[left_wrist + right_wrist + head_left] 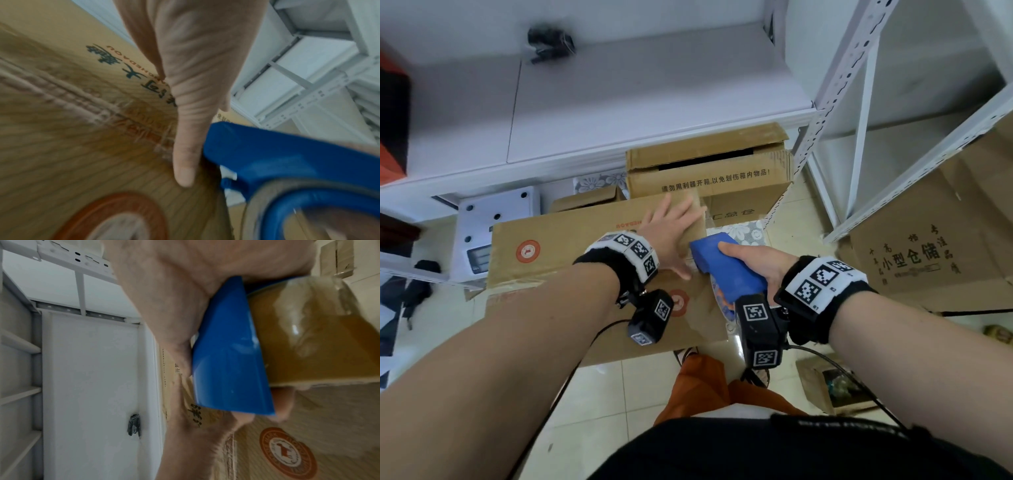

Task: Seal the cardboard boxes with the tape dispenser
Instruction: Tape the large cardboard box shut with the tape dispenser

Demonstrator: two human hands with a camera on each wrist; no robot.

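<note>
Head view showed the left hand (671,233) spread flat, fingers straight, pressing on the top of the large cardboard box (558,246) that stood on the tiled floor (647,387) in front of the person. The right hand (760,263) was curled round the handle of the blue tape dispenser (726,270), whose front end sat on the box top just beside the left thumb, near the right end of the centre seam. In the right wrist view the brown tape roll (320,340) sat full in the dispenser, low over the box near its red round logo (287,452).

In the left wrist view the seam (61,91) looked rough, with torn paper along it, and no fresh strip of tape could be made out over it, though that picture was blurred. I judged the sealing of this box to be at its start: flaps shut and held down, dispenser placed at one end, the pull along the seam not yet done.

Behind it a second box (709,171) stood with its top flap (705,140) lifted and a dark gap showing, so it was unsealed. A smaller box (589,198) beside it also had a flap up. A further printed box (928,253) sat at the right under the white metal shelving (859,68); whether it needed taping could not be told. Most of the task was left.
</note>
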